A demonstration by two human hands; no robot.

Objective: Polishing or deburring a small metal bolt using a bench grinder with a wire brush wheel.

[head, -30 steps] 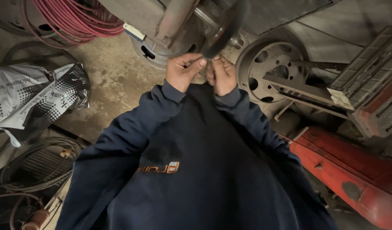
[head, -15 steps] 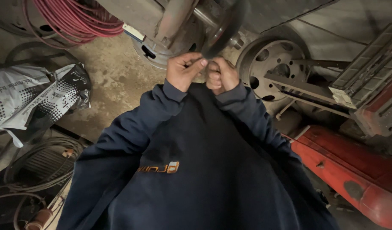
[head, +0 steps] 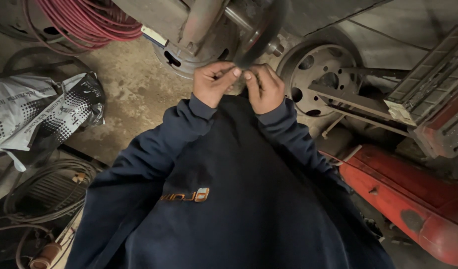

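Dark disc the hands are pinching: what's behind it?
Behind the dark disc a grey metal housing and a bolt end show. Left hand and right hand pinch its lower edge. Its mounting is hidden behind it.

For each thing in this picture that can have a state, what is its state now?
Left hand: closed, pinching the dark strap.
Right hand: closed, pinching the same strap.
Dark strap: held up between both hands, curved.
Red hose: coiled on the floor.
Steel wheel rim: lying flat on the floor, no tyre.
Printed bag: crumpled, lying on its side.
Grey cable: coiled.
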